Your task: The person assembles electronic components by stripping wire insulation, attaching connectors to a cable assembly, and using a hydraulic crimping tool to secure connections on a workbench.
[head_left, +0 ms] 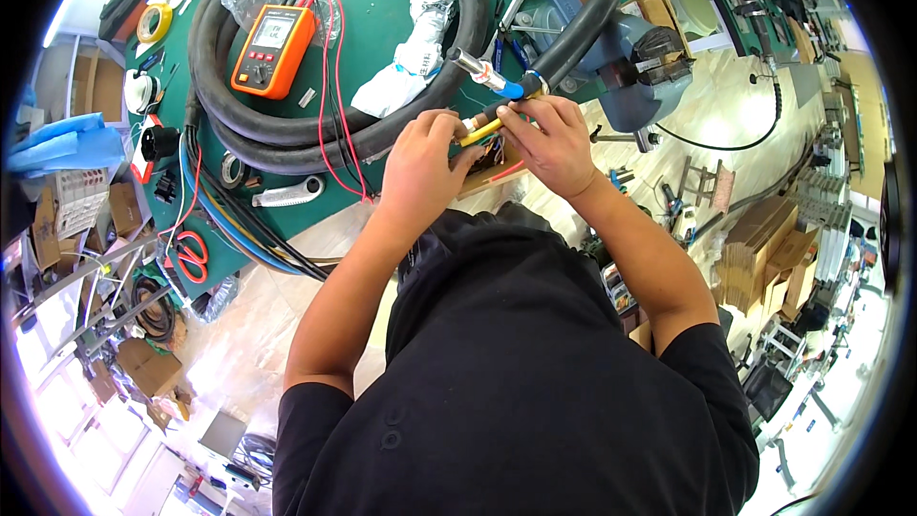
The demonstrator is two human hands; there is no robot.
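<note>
At the table's near edge my two hands meet over the end of a thick black cable (571, 43). My right hand (554, 145) is closed, thumb and fingertips pinching a short yellow wire (480, 133). My left hand (420, 164) curls round the other end of that wire, its thumb a little apart below; its fingertips are partly hidden. Beyond the fingers, a blue-sleeved wire (510, 90) carries a bare metal lug (470, 64) and sticks out to the upper left. A dark wire with a coppery end lies just above the yellow one.
An orange multimeter (274, 52) with red and black leads lies inside the coiled cable (212, 86) on the green table (377, 33). A utility knife (289, 192), red-handled scissors (191, 257), a crumpled white packet (413, 55) and a blue-grey machine (638, 96) are nearby.
</note>
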